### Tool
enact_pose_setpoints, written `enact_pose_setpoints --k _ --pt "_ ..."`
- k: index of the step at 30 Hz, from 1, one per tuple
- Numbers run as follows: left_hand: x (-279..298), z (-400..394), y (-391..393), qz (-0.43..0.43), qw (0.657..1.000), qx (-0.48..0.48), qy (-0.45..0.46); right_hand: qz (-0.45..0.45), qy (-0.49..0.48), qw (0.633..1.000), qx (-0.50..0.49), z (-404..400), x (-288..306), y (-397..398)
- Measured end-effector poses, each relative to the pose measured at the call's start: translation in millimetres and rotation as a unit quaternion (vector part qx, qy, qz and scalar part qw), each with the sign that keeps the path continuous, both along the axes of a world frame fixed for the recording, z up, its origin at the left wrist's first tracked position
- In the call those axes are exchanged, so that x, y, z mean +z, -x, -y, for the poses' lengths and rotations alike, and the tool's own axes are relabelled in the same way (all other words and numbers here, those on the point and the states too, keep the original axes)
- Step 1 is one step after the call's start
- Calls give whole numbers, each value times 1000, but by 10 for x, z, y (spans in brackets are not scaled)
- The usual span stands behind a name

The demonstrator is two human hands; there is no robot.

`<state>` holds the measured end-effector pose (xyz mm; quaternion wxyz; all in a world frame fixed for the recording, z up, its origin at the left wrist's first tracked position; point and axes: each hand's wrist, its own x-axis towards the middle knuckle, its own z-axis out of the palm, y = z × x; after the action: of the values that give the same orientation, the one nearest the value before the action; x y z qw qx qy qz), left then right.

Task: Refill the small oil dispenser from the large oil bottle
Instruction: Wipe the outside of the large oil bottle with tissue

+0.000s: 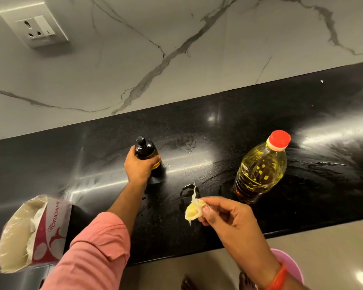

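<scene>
A glossy black counter (218, 126), streaked with wet smears and light glare, runs along a white veined marble wall (134, 49) fitted with a switch-and-socket plate (33, 25). The left hand (139, 166) is wrapped around the small dark oil dispenser (146, 150), standing upright mid-counter with its pump cap on. The right hand (224, 214) pinches a crumpled, oil-yellowed tissue (194, 211) between thumb and fingers, just above the counter's front part. Well apart to the right stands the large oil bottle (260, 168), red cap closed. An opened tissue pack (34, 233) sits at the counter's near left edge. Open counter lies between dispenser and bottle; beyond the front edge, pale floor (323, 243) and a pink tub (287, 262) show.
</scene>
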<state>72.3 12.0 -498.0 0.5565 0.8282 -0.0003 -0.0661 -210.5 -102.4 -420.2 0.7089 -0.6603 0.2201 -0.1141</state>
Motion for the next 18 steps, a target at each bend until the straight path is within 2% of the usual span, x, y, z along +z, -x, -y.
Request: enact_pose_setpoints --k 11,15,18 --pt "-35 -57 134 -25 999 -41 13 38 20 999 -28 144 92 154" --pt "70 -105 709 -10 999 36 -5 74 17 994 -72 381 174 329" --pt "198 -30 1338 46 998 21 23 113 37 984 -130 582 239 499"
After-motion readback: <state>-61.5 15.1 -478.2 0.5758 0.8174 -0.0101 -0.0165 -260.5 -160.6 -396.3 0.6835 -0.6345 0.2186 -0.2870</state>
